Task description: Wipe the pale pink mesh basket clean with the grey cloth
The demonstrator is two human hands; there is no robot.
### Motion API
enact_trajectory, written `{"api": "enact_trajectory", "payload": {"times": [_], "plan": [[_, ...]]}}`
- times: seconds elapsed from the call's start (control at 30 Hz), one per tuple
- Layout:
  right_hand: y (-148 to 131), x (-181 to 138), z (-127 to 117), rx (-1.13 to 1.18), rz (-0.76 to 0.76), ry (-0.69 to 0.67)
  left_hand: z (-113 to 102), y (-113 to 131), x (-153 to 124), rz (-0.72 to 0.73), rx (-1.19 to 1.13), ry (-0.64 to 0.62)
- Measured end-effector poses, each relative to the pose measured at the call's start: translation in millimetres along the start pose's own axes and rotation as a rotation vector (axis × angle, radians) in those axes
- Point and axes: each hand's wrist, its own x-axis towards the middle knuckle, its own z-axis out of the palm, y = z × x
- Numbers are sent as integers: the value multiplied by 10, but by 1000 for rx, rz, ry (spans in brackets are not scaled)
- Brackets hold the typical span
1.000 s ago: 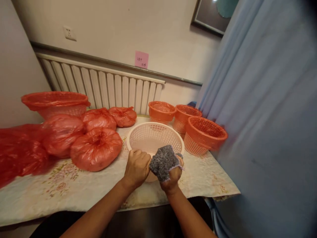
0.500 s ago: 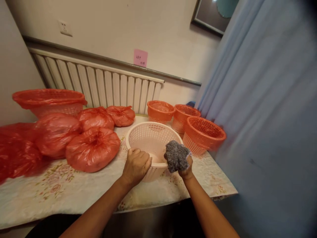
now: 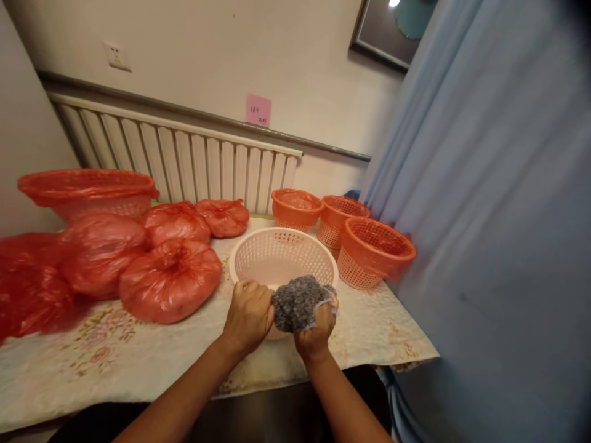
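A pale pink perforated basket (image 3: 281, 258) stands on the table's near edge. My left hand (image 3: 248, 314) grips its near rim. My right hand (image 3: 316, 326) holds a grey fuzzy cloth (image 3: 295, 301) pressed against the same near rim, right beside my left hand. The cloth covers my right fingers and part of the rim.
Three orange baskets (image 3: 375, 251) stand behind and right of the pink one. Tied red plastic bags (image 3: 170, 280) lie to the left, with a red-lined basket (image 3: 87, 192) behind them. A floral tablecloth (image 3: 138, 357) covers the table. A blue curtain (image 3: 484, 215) hangs at the right; a radiator (image 3: 184, 160) lines the wall.
My right hand with the grey cloth swung out to the basket's right side, then came back left to the near rim next to my left hand. The left hand kept its grip.
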Motion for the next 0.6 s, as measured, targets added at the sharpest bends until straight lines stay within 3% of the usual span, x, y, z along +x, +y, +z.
{"api": "enact_trajectory", "payload": {"times": [0.1, 0.2, 0.37, 0.6], "plan": [[-216, -20, -34, -16, 12, -58, -3, -12, -71, -9, -65, 12], [-194, -14, -100, 0, -51, -144, -26, -81, -105, -9, -104, -18], [186, 121, -176, 69, -61, -230, 17, -107, 23, 8, -28, -26], [929, 447, -227, 253, 193, -359, 67, -100, 120, 9, -1, -20]]}}
